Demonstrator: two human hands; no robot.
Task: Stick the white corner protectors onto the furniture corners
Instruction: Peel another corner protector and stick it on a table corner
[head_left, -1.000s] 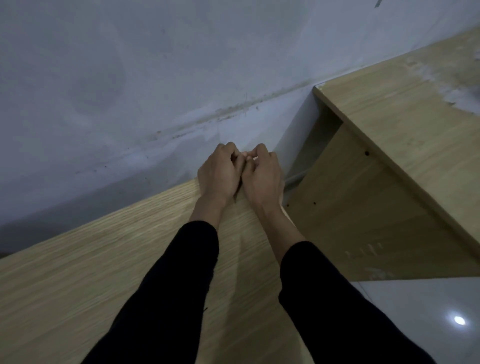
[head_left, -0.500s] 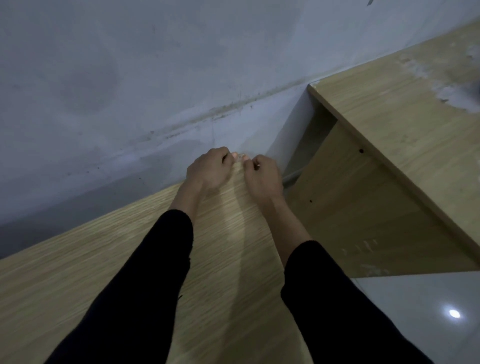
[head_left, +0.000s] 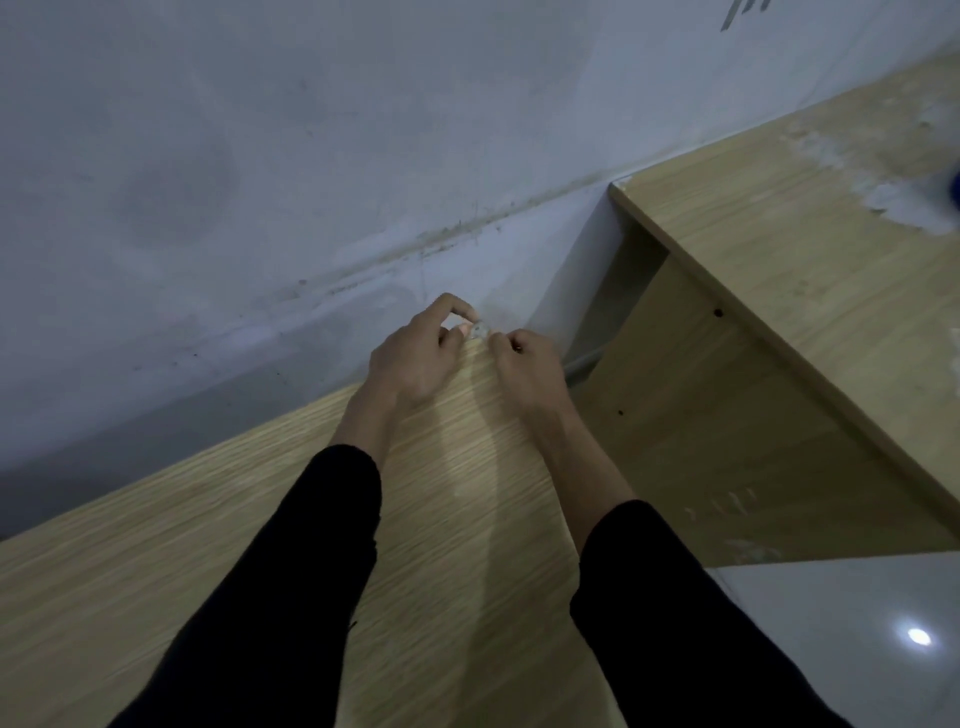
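A small whitish corner protector sits at the far corner of the light wooden table top, close to the wall. My left hand is on its left side, thumb and forefinger pinching it. My right hand is on its right side, fingers curled, fingertips touching the protector's edge. Both forearms in black sleeves reach over the table top. Most of the protector is hidden by my fingers.
A pale, stained wall runs right behind the corner. To the right stands a second wooden desk with a white smear on top and a side panel below. Glossy floor tile shows at the lower right.
My hands have moved apart slightly, uncovering the protector at the corner. The left thumb and forefinger now pinch it instead of both hands being clasped over it.
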